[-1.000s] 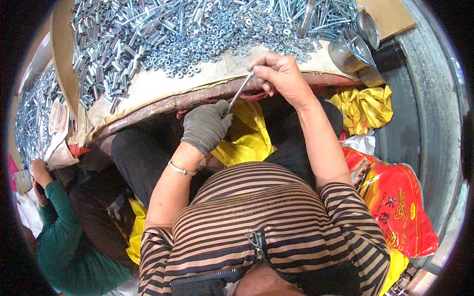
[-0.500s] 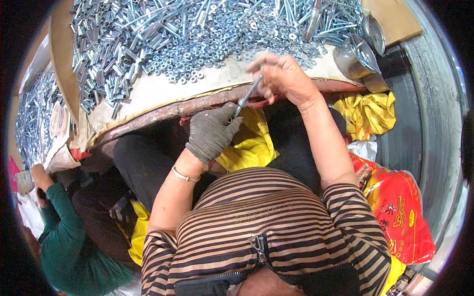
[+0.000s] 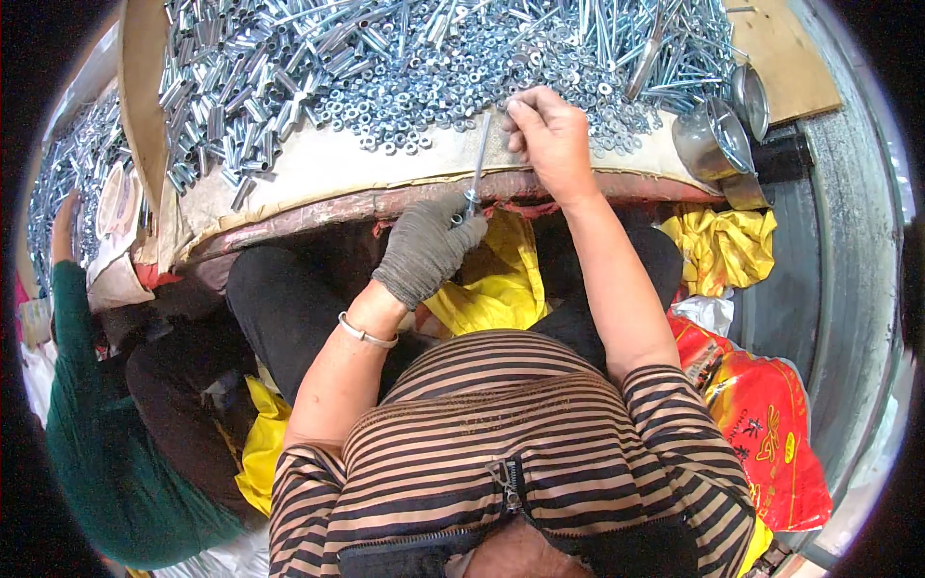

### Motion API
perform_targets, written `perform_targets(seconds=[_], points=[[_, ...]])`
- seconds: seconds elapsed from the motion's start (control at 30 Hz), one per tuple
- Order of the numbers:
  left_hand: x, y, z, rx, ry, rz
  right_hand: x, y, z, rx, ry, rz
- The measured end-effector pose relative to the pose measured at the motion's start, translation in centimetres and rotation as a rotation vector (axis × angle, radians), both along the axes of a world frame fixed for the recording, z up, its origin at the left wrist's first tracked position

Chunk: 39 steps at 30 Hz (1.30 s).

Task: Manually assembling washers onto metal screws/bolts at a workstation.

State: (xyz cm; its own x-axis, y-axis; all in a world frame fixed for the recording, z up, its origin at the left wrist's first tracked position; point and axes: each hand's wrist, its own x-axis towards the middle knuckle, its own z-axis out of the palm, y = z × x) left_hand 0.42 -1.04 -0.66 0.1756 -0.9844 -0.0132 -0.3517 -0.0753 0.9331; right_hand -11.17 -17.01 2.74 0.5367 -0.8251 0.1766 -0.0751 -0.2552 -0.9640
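Two hands on one long bolt (image 3: 476, 171): gloved left hand (image 3: 431, 248) clamps its lower end at the table edge; bare right hand (image 3: 549, 140), now moved up to the washer heap (image 3: 501, 87), pinches its top, apparently threading hardware on.

A pale, cloth-covered table (image 3: 318, 178) with a worn reddish front edge carries loose silver hardware. Just beyond the bare right hand's fingers (image 3: 525, 111) lies a thick spread of small metal washers (image 3: 424, 106). Farther out and to the left of the fingers sits a heap of short metal sleeves (image 3: 241, 82). Beyond and to the right of the fingers lie long bolts (image 3: 626, 39), and two shiny metal cups (image 3: 718, 135) stand near the table's right edge.
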Motion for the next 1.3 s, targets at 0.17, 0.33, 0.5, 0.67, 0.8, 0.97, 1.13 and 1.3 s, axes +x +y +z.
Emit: perform_targets(seconds=[0.17,0.33,0.5,0.67,0.8,0.97,1.13,1.3], points=[[-0.5,0.5,1.6,0.093,-0.051,-0.128,-2.2,2.2,1.7,0.345,-0.209,0.177],[-1.4,0.7,2.2,0.22,0.145,-0.21,-3.6,3.4,1.8,0.061,-0.192,0.105],[-3.0,1.2,1.7,-0.026,-0.088,-0.138,-4.7,4.7,1.5,-0.842,-0.069,-0.014],[-2.5,1.1,2.0,-0.202,-0.332,-0.045,-6.5,6.5,1.3,-0.463,-0.182,0.041],[-1.9,1.0,2.5,-0.129,-0.345,-0.086,-7.3,6.6,1.2,0.339,-0.069,0.413],[-2.3,1.1,2.5,-0.056,-0.1,-0.061,-4.5,5.6,-0.7,-0.031,-0.118,0.429],[-1.7,1.6,1.8,-0.176,-0.263,0.063,-1.6,8.2,0.3,0.192,-0.182,0.504],[1.4,1.1,3.9,-0.089,-0.108,0.372,-3.8,8.5,1.1,0.039,-0.325,0.287]])
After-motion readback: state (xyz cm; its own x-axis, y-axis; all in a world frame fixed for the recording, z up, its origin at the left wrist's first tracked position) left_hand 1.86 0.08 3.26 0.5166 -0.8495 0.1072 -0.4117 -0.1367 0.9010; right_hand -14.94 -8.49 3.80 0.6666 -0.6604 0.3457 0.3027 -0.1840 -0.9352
